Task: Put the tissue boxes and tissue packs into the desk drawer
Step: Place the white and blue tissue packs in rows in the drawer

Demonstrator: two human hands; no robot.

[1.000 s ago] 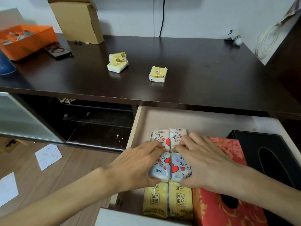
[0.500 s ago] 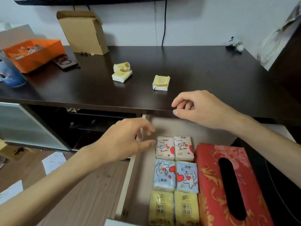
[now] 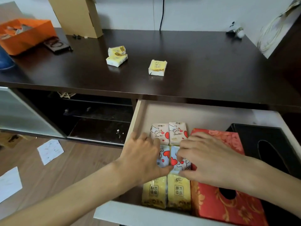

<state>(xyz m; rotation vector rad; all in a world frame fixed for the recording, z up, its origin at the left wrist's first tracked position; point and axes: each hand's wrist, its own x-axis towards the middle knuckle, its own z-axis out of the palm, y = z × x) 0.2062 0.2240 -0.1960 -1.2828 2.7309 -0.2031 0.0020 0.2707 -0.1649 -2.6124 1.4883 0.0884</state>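
An orange box (image 3: pixel 24 35) sits at the desktop's far left, with a blue object (image 3: pixel 4 60) just in front of it at the edge of view. A dark phone (image 3: pixel 57 45) lies beside the box. A cardboard box (image 3: pixel 78 15) stands against the wall. A black cable (image 3: pixel 162 13) hangs down the wall. White papers (image 3: pixel 50 150) lie on the wooden floor (image 3: pixel 68 170).

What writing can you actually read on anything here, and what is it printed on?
"原木纯品": yellow tissue packs at the drawer's near end, and the single yellow pack on the dark desk.
"清风": top of the right near yellow pack.
"洁柔" and "Buu Buu": pink-and-white heart packs at the far end.
Two stacked yellow packs on the desk: too blurred.
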